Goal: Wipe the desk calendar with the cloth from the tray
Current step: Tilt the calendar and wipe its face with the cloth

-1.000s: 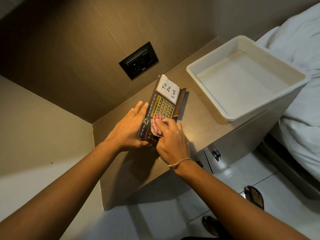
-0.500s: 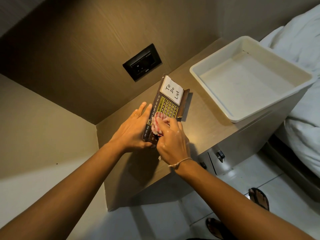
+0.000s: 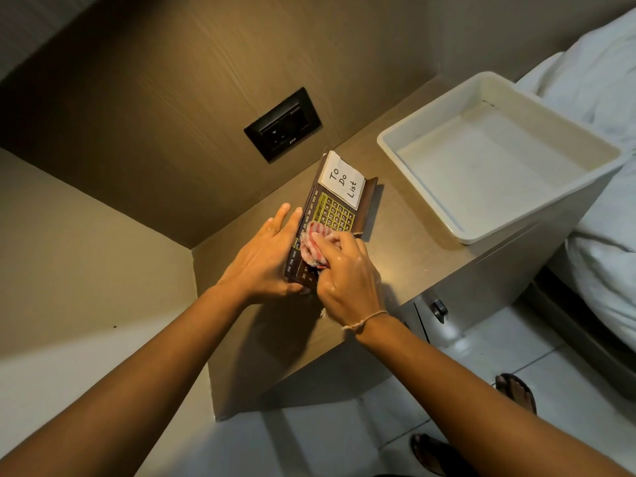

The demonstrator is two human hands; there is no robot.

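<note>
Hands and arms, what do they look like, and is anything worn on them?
Both forearms are bare, with no sleeves in view. The right hand has small wet-looking glints on its back, and a thin pale string bracelet with a frayed knot circles its wrist. The left hand shows no ring, watch or band.

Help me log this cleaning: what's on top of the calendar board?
On the calendar board, a To Do List note lies at the far end; the right hand presses a striped cloth onto the near half. Markings beneath them are hidden.
</note>
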